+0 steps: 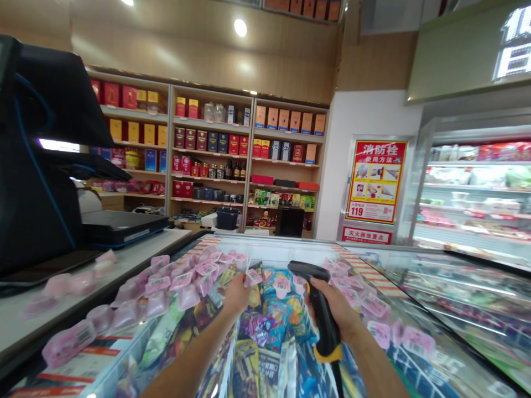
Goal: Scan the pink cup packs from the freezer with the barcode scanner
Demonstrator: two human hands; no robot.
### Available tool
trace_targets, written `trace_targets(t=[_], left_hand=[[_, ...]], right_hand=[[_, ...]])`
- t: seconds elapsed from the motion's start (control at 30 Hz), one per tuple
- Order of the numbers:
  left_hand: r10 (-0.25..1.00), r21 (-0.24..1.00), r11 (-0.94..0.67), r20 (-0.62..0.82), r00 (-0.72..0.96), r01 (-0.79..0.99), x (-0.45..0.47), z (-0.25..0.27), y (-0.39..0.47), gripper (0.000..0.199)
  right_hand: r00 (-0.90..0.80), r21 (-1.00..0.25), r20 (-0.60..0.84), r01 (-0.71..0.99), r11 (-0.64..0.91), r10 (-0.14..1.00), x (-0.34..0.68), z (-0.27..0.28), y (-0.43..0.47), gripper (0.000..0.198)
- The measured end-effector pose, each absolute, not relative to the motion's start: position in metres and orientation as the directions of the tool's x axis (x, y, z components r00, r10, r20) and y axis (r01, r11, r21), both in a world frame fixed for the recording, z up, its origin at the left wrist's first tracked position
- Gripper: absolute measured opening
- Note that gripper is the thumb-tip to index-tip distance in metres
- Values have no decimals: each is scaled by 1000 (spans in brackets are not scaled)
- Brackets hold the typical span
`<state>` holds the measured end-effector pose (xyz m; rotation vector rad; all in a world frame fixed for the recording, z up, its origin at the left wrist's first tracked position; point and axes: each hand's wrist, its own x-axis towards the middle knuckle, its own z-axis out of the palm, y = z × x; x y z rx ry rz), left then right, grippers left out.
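Note:
My right hand [341, 312] is wrapped round the grip of a black and yellow barcode scanner [324, 318], whose head points left over the freezer. My left hand [236, 296] is closed at the edge of a small pink cup [253, 277] with a barcode label, held up in front of the scanner. Another pink labelled cup [282, 286] lies between the hands on bagged goods. Below them, colourful packets [265, 326] fill the chest freezer [265, 243]. The left fingertips are partly hidden.
Rows of pink cups [194, 276] line the freezer's left rim, and more pink cups [375, 304] lie on the right. A black checkout terminal [53, 155] stands on the left counter [16, 331]. Behind are shelves of boxes [211, 141]; a glass-topped case [464, 309] is at right.

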<state>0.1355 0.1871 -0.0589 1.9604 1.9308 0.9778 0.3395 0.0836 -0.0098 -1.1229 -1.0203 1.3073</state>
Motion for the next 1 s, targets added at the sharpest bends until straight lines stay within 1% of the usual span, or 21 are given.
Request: trace_targets(t=[0.17,0.3,0.47,0.57,0.63,0.77,0.87,1.0], left_hand=[[963,549,-171,268,22,818,159,-61,186,24],[966,532,-182,252,51,827,181,-61,184,29],[965,495,-231,227,132,837,205,-62,183,28],[950,456,-289,249,191,842,206,-59,190,32],[942,419,-289,287,176,861,196,-53,198,36],[924,328,-206,375,73,922,161,-38,219,37],[905,250,-156,424,37,956,136,-30,234,40],[910,160,-114,413,39,980,118,-29,252,37]], right_hand=[[181,-979,-48,-204,-11,982,357,-4,85,27],[230,-978,-48,-211,1,972,362,-4,86,26],[323,-989,-29,-144,19,946,373,-3,88,27],[405,-995,-33,-100,9,914,381,-5,92,27],[427,-996,-28,-85,9,904,383,-8,95,27],[442,-999,-33,-13,-30,897,382,-15,100,27],[451,-998,-29,36,-51,892,381,-16,101,29],[450,-998,-34,32,-54,893,381,-16,101,30]])
